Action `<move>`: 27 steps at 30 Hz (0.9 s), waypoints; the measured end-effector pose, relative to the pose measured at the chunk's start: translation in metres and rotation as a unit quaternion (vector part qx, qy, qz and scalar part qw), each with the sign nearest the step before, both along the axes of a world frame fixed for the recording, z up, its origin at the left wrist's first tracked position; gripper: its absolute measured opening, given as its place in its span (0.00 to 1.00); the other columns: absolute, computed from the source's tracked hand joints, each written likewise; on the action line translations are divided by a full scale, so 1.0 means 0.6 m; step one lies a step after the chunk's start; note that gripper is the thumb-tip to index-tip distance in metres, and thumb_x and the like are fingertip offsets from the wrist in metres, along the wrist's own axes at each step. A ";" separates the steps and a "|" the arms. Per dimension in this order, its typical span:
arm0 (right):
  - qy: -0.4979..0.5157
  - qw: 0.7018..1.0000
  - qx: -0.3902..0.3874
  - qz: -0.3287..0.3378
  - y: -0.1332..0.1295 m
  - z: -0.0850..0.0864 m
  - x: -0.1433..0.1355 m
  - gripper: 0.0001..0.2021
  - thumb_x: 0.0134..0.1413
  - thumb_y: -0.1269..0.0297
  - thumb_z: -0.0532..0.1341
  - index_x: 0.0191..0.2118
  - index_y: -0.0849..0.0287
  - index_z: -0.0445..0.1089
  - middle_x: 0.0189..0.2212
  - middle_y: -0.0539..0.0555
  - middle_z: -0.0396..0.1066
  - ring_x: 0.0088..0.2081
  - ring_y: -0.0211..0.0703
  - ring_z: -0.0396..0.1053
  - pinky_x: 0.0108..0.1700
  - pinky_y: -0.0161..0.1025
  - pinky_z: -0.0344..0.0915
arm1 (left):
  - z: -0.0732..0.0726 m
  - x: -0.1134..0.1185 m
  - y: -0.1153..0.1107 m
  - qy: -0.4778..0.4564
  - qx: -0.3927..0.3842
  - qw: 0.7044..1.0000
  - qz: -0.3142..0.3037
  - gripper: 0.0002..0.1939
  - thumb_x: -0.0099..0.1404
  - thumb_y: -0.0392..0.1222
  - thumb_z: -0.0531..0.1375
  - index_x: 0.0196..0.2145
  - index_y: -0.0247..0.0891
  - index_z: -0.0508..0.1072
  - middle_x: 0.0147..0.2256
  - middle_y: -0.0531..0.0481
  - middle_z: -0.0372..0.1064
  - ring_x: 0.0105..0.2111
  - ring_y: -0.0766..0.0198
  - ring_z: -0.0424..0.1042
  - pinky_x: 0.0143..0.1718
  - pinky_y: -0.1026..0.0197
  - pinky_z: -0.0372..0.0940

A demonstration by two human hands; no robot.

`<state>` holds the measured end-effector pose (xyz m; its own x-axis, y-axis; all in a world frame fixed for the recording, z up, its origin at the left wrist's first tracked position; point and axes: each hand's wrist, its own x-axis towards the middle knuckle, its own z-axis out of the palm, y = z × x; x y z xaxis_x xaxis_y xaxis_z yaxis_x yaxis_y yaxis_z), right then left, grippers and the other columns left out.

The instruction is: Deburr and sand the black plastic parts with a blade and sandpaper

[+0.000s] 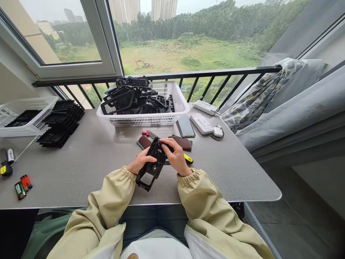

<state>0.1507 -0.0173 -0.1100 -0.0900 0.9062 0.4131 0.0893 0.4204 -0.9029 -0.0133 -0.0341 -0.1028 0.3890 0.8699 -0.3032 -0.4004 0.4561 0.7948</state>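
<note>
A black plastic frame part [154, 166] is held up over the near middle of the table, tilted, with an open loop at its lower end. My left hand [140, 160] grips its left edge, thumb across the face. At the upper right end my right hand [174, 154] is closed, its fingers pressed on a small dark piece too hidden to identify. Behind the hands lie dark red and green pads [184, 143] and a red-ended tool [146, 133]. A yellow-handled tool [188, 158] shows beside my right wrist.
A white basket [145, 120] heaped with black parts stands at the back. At left are another white basket [47, 104], stacked black parts [63, 120], batteries [20, 190] and a yellow-black tool [6, 169]. A phone [185, 126] and white boxes [202, 123] lie back right.
</note>
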 end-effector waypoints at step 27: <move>-0.079 0.995 0.058 0.018 -0.004 -0.005 -0.005 0.08 0.55 0.71 0.57 0.36 0.56 0.74 0.37 0.55 0.73 0.40 0.44 0.72 0.45 0.43 0.70 | -0.010 0.004 0.007 0.067 -0.014 0.998 0.007 0.24 0.42 0.34 0.62 0.41 0.37 0.68 0.22 0.57 0.68 0.18 0.68 0.65 0.18 0.66 0.56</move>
